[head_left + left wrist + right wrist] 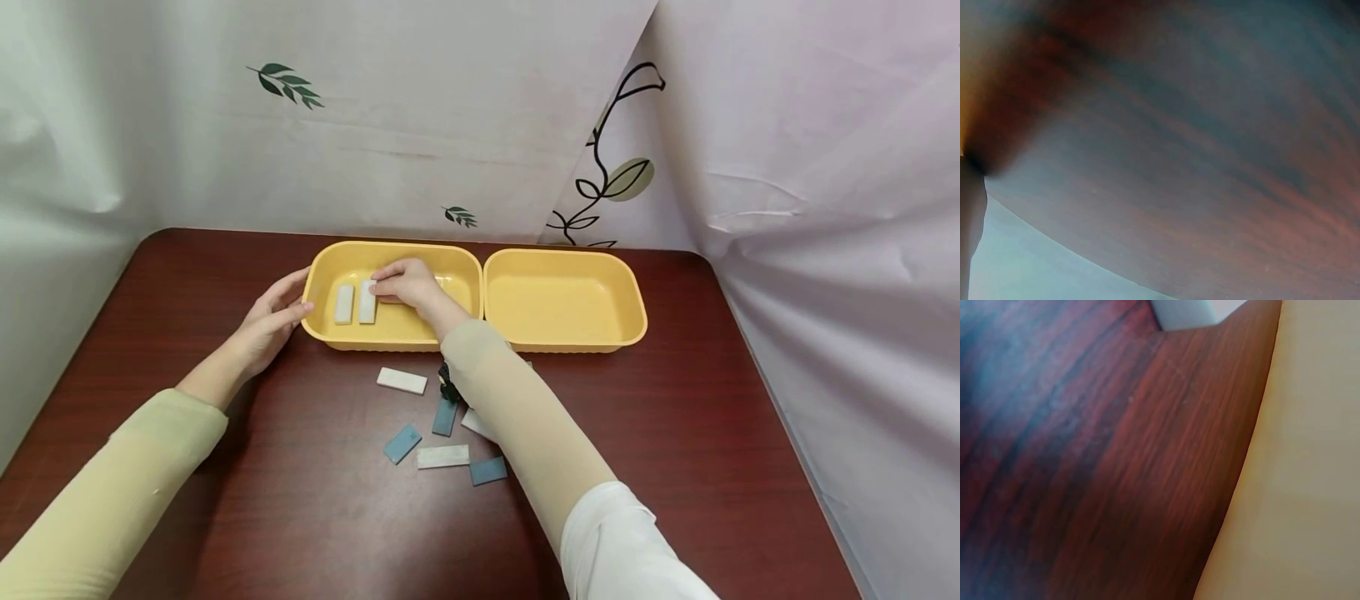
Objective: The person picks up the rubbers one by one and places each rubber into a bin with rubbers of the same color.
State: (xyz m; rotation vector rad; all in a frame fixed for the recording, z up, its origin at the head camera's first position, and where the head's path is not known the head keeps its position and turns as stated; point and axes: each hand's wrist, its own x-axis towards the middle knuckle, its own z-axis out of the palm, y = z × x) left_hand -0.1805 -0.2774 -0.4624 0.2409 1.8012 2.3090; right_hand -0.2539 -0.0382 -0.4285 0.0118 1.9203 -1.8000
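Note:
My right hand (412,287) reaches into the left yellow tray (318,333), where its thumb and fingers pinch the upper end of a white rectangular tile (367,310). Just left of that lies a second white tile (343,305), parallel to it. At the tray's left end, my left hand (267,325) touches the rim and outer side with thumb and extended fingers. The right hand and forearm cover part of the tray's inside. Both wrist views show mostly blurred brown tabletop, with neither hand's grip visible.
A second yellow tray (566,343) adjoins the first on the right. In front lie loose tiles, among them a white tile (402,381), another white tile (443,457) and blue tiles (402,443); the right sleeve (525,417) partly covers some. A pale curtain (390,108) hangs behind the table.

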